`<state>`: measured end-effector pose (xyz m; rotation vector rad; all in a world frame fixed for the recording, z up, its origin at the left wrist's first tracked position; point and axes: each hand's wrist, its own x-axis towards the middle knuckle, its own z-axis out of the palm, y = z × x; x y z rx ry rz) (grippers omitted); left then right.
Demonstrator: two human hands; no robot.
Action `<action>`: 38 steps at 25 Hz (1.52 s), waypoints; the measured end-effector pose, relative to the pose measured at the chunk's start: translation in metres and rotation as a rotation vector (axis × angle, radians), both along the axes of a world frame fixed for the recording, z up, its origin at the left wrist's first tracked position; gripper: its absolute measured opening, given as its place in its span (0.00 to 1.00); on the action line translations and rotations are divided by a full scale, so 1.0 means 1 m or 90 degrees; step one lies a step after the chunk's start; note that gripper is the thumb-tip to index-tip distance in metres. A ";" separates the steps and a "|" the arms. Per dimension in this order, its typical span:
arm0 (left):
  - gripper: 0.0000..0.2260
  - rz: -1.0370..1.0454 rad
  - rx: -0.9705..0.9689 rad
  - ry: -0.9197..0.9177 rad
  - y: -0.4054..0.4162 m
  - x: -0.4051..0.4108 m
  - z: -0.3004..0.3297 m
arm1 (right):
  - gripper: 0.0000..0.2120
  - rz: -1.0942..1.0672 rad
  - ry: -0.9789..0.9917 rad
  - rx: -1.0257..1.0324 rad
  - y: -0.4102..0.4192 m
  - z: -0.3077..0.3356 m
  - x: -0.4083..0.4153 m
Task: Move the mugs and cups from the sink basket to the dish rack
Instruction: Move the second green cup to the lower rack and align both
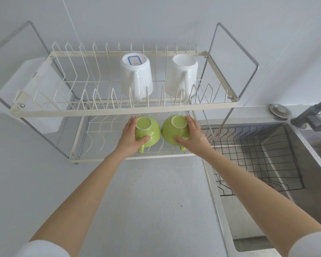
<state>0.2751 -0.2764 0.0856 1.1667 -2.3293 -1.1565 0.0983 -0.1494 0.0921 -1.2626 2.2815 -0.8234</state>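
Mid-frame, my left hand (129, 135) and right hand (191, 135) each grip an upturned glossy green ceramic cup (147, 130), seating both on the cream wire dish rack (107, 110)'s lower tier; next, let go.

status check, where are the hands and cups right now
Left hand grips left green cup, right hand grips right green cup, both upside down on lower rack tier. Two white mugs on upper tier. Sink basket looks empty. Nothing blocking.

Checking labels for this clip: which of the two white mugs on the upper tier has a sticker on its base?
The left white plastic mug, upturned on the dish rack, shows a blue-bordered sticker; the right white mug has none.
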 end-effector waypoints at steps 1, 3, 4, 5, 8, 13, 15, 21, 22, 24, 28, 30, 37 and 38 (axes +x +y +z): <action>0.35 0.000 0.000 0.001 0.000 0.000 0.000 | 0.39 -0.002 -0.002 -0.001 0.000 0.000 0.001; 0.35 -0.002 0.002 0.002 0.000 0.000 0.001 | 0.39 -0.008 -0.007 -0.007 0.003 -0.002 0.002; 0.35 -0.002 0.002 0.003 0.001 0.000 0.001 | 0.39 -0.011 -0.008 -0.011 0.004 -0.003 0.003; 0.35 -0.002 0.003 0.003 0.001 0.000 0.001 | 0.39 -0.012 -0.009 -0.015 0.005 -0.003 0.003; 0.36 -0.002 0.008 0.003 0.003 0.002 0.000 | 0.39 -0.015 -0.001 -0.015 0.007 -0.005 0.004; 0.36 -0.002 0.013 0.001 0.005 0.003 0.001 | 0.39 -0.012 0.003 -0.013 0.008 -0.004 0.005; 0.36 -0.002 0.012 0.003 0.006 0.003 0.000 | 0.39 -0.014 -0.002 -0.016 0.008 -0.005 0.005; 0.36 -0.002 0.014 0.003 0.007 0.004 -0.001 | 0.40 -0.027 -0.006 -0.026 0.010 -0.008 0.008; 0.36 -0.003 0.013 0.002 0.008 0.004 -0.001 | 0.40 -0.026 -0.005 -0.026 0.010 -0.008 0.008; 0.37 -0.004 0.012 0.001 0.007 0.004 -0.001 | 0.40 -0.025 -0.007 -0.024 0.010 -0.008 0.008; 0.39 -0.009 0.012 -0.002 0.007 0.004 0.000 | 0.41 -0.010 0.017 -0.005 0.010 -0.007 0.007; 0.40 -0.007 0.009 0.002 0.006 0.004 0.001 | 0.42 -0.006 0.051 -0.005 0.012 -0.006 0.008; 0.31 -0.015 -0.134 -0.098 0.012 0.014 0.013 | 0.38 0.061 0.178 -0.003 0.024 0.007 0.013; 0.30 -0.016 -0.174 -0.120 0.015 0.017 0.017 | 0.37 0.072 0.196 -0.002 0.026 0.011 0.014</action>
